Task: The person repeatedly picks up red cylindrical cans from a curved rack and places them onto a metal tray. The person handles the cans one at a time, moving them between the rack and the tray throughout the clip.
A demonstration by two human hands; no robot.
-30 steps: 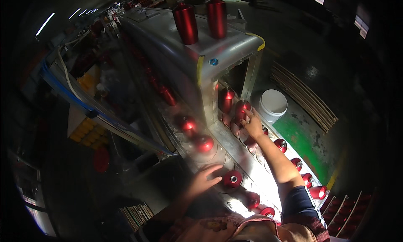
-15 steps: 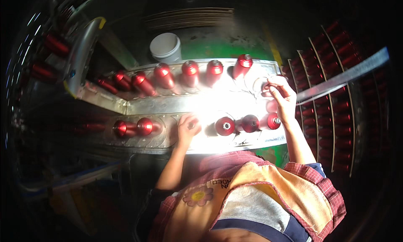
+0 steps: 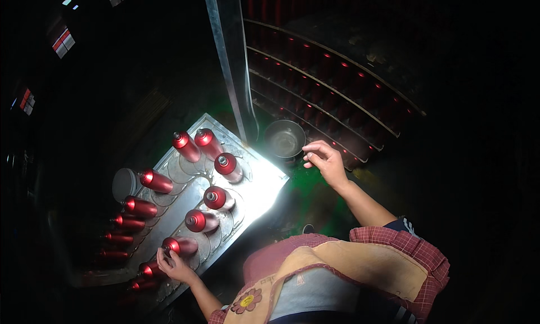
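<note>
Red metal bottles with narrow necks stand on round plates along a looped conveyor table. At its near side, the fingers and thumb of my left hand (image 3: 176, 268) close round the neck of one red bottle (image 3: 184, 245). My right hand (image 3: 327, 163) is off the table's right end, beside a round grey container (image 3: 285, 138). Its fingers are loosely bent, with thumb and forefinger apart and nothing visible between them. Another red bottle (image 3: 201, 221) and a red bottle with an open-looking neck (image 3: 219, 198) stand farther along the near row.
The metal conveyor table (image 3: 261, 180) has a brightly lit corner. More red bottles line its far side, with a white bucket (image 3: 125, 183) beyond. A metal post (image 3: 230, 59) rises near the right end. Layered racks of red bottles (image 3: 326, 88) stand behind the grey container.
The view has swung right, towards the racks. My right hand has left the bottle area for the grey container. My left hand, empty above the table before, is now at a bottle's neck.
</note>
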